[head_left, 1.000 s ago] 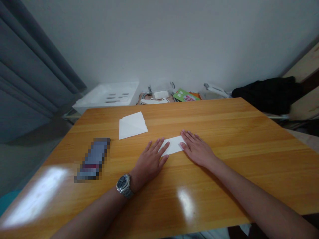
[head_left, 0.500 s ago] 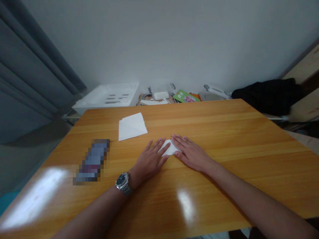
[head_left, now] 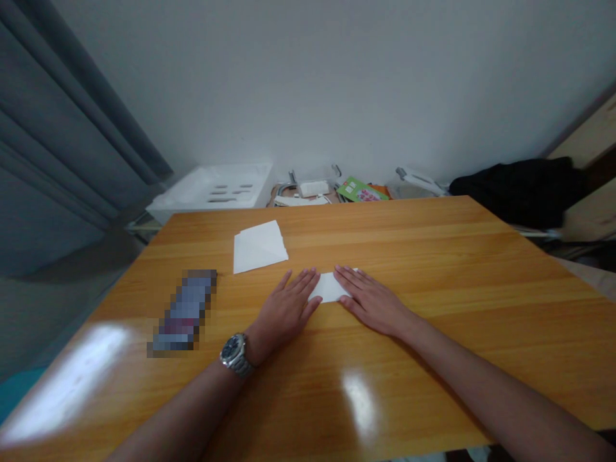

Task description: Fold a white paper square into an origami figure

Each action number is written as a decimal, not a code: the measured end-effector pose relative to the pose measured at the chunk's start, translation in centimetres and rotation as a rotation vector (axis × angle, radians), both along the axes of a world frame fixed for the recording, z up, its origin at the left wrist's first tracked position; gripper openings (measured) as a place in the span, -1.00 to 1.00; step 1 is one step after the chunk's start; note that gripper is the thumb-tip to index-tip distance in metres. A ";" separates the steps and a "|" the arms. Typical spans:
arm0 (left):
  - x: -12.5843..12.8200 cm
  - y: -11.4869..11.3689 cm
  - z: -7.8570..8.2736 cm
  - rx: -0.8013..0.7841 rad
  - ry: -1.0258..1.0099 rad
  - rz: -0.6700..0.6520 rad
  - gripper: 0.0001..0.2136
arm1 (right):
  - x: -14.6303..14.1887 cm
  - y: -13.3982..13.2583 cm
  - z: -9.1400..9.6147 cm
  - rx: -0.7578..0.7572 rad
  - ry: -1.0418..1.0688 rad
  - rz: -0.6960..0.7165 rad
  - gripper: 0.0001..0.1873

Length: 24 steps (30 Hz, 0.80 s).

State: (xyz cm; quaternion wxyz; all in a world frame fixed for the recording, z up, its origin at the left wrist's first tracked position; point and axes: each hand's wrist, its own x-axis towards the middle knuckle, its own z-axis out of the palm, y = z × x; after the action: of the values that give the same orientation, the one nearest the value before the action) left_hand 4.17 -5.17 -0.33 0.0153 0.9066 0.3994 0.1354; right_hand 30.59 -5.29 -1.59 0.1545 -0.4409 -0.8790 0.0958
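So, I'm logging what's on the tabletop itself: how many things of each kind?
Folded white papers: 2 (one under the hands, one apart)
Blurred dark object: 1
Total: 3

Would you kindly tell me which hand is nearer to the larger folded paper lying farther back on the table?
Left. The left hand lies just in front of the larger folded paper, slightly to its right; the right hand rests farther right, across the small paper.
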 end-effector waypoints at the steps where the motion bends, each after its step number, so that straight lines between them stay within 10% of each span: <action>1: -0.3 0.1 0.0 0.019 -0.004 0.016 -0.52 | 0.0 0.0 0.0 0.000 0.003 0.000 -0.37; 9: -1.5 1.4 0.8 0.027 0.038 0.158 -0.58 | 0.1 0.1 -0.1 0.007 0.015 0.010 -0.36; 16: -1.1 1.2 1.3 -0.129 0.013 -0.201 -0.57 | 0.4 0.5 -0.1 -0.001 0.019 0.045 -0.38; 24: -0.2 0.8 1.5 -0.070 0.017 -0.152 -0.51 | 0.6 0.6 0.7 0.074 0.152 0.083 -0.48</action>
State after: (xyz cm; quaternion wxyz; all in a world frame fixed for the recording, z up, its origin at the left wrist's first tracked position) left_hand 4.00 -4.40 1.21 0.0541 0.9343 0.3341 0.1121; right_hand 31.14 -4.70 -0.87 0.2326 -0.3896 -0.8852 0.1029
